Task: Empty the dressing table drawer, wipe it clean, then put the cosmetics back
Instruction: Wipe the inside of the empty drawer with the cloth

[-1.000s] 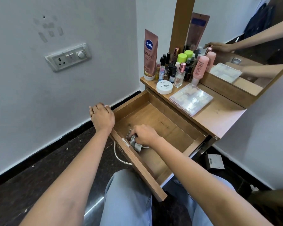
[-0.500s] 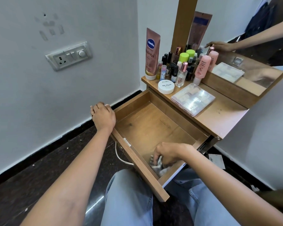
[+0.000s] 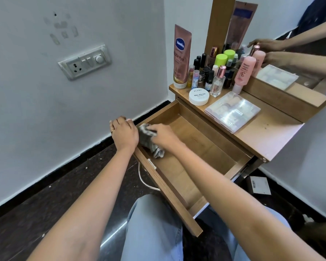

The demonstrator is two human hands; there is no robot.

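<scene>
- Beside the left hand (image 3: 124, 134), all but touching it, the right hand (image 3: 163, 136) clutches a grey cloth (image 3: 151, 146) in curled fingers and presses it into the drawer's corner.
- The left hand grips the drawer (image 3: 196, 147) front at its end, fingers hooked over the top edge. A ring shows on one finger.
- The drawer is pulled out above the person's lap, and its bare wooden floor runs away to the right of the right hand.
- Beyond both hands, on the counter (image 3: 267, 136), the cosmetics stand out of the drawer:
  - a tall Vaseline tube (image 3: 182, 57);
  - a white jar (image 3: 199, 96) nearest the hands;
  - a glass perfume bottle (image 3: 217, 83);
  - a pink bottle (image 3: 245, 71);
  - a huddle of small dark bottles behind the jar.
- Right of the jar lies a clear plastic case (image 3: 231, 112), flat on the counter.
- Far beyond the hands, a mirror (image 3: 290, 34) reflects both arms.
</scene>
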